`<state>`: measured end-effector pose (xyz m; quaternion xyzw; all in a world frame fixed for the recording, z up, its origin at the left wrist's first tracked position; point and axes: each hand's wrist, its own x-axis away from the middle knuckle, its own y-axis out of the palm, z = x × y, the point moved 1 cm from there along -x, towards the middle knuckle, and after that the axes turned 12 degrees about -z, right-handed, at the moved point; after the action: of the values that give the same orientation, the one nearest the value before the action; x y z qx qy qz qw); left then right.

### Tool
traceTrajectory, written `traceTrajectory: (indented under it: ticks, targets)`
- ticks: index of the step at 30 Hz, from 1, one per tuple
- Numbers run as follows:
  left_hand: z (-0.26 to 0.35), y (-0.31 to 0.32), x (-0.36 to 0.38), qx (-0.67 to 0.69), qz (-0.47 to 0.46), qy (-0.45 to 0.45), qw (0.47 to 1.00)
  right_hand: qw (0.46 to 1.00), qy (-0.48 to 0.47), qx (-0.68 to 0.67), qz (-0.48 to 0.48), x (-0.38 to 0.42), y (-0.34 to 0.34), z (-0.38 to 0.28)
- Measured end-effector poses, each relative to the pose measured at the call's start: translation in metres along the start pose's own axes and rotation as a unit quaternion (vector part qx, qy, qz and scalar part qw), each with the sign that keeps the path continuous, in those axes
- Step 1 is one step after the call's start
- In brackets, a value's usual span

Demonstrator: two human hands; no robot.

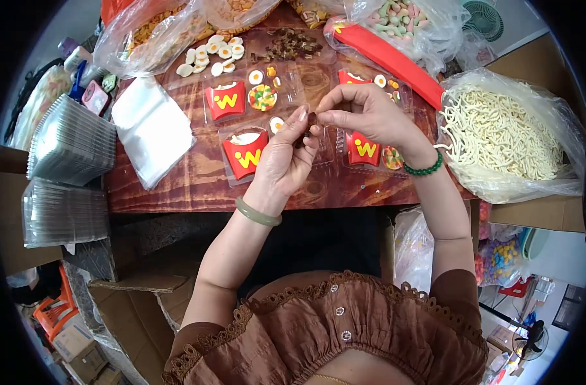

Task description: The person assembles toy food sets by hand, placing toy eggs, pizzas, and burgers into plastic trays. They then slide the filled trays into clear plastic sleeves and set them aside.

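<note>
My left hand is closed around several small dark brown pieces, which show between the thumb and fingers. Close against them, my right hand has thumb and forefinger pinched together; what is between the tips is too small to make out. Under and around my hands lie clear plastic trays with red fry-box shapes marked with a yellow W, one at the upper left, one at the lower left and one at the right. Egg-shaped pieces and a round colourful pizza-like piece sit in the upper left tray.
Brown pieces and egg pieces lie in piles at the back. A bag of cream-coloured strands stands right, beside a long red strip. Clear sleeves and stacked plastic trays are left.
</note>
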<state>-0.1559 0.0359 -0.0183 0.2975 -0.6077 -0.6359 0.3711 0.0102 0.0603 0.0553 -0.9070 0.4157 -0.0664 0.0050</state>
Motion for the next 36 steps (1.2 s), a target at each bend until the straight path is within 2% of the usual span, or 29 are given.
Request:
traceTrajectory:
  ticks: [2,4,6,8,10,12,14,17,18,20,22,24,25,27,31,33,35,36]
  targets:
    - [-0.009,0.0,0.002,0.023,0.005,-0.001,1.0,0.999,-0.027,-0.001,-0.023,-0.004,0.006,0.014]
    - [-0.008,-0.008,-0.003,0.027,-0.001,0.004,1.0,0.996,-0.028,-0.083,0.019,-0.005,0.01,0.022]
    - [-0.007,-0.015,-0.003,0.032,-0.005,0.009,0.999,0.996,-0.015,-0.079,0.036,-0.006,0.013,0.024]
    - [-0.006,-0.007,0.0,-0.057,0.043,0.037,0.997,1.0,0.004,0.002,0.025,-0.005,0.012,0.022]
    - [-0.004,-0.004,0.004,-0.087,0.044,0.036,0.995,0.998,-0.02,0.052,0.033,-0.004,0.012,0.02]
    - [-0.001,-0.004,0.005,-0.105,0.009,0.036,0.994,0.99,-0.046,0.129,0.035,-0.003,0.009,0.017]
    - [0.002,-0.002,0.015,-0.115,0.026,0.04,0.992,0.991,-0.048,0.103,0.063,0.002,0.001,0.014]
    - [0.002,-0.004,0.031,-0.099,0.004,-0.001,0.995,0.968,0.086,0.224,0.077,0.001,-0.022,0.027]
    - [-0.001,-0.006,0.037,-0.098,0.005,-0.002,0.995,0.968,0.087,0.222,0.078,-0.001,-0.026,0.033]
    - [-0.008,-0.01,0.046,-0.081,0.034,-0.046,0.995,0.899,0.178,0.4,0.009,-0.008,-0.027,0.037]
    - [-0.013,-0.013,0.054,-0.083,0.037,-0.052,0.995,0.89,0.183,0.416,0.012,-0.018,-0.026,0.049]
    - [-0.017,-0.018,0.06,-0.08,0.065,-0.054,0.993,0.841,0.212,0.499,-0.005,-0.028,-0.022,0.057]
    - [-0.018,-0.02,0.061,-0.079,0.066,-0.054,0.993,0.841,0.212,0.498,-0.006,-0.032,-0.021,0.064]
    - [-0.02,-0.026,0.063,-0.081,0.085,-0.049,0.992,0.789,0.172,0.59,0.01,-0.037,-0.019,0.077]
    - [-0.019,-0.033,0.064,-0.086,0.083,-0.042,0.992,0.785,0.195,0.588,-0.006,-0.039,-0.014,0.063]
    - [-0.018,-0.032,0.065,-0.093,0.094,-0.035,0.991,0.823,0.228,0.52,-0.03,-0.034,-0.017,0.052]
    - [-0.015,-0.027,0.067,-0.094,0.099,-0.034,0.99,0.877,0.142,0.455,0.057,-0.02,-0.024,0.041]
    - [-0.015,-0.026,0.07,-0.097,0.105,-0.036,0.989,0.898,0.141,0.411,0.06,-0.015,-0.024,0.035]
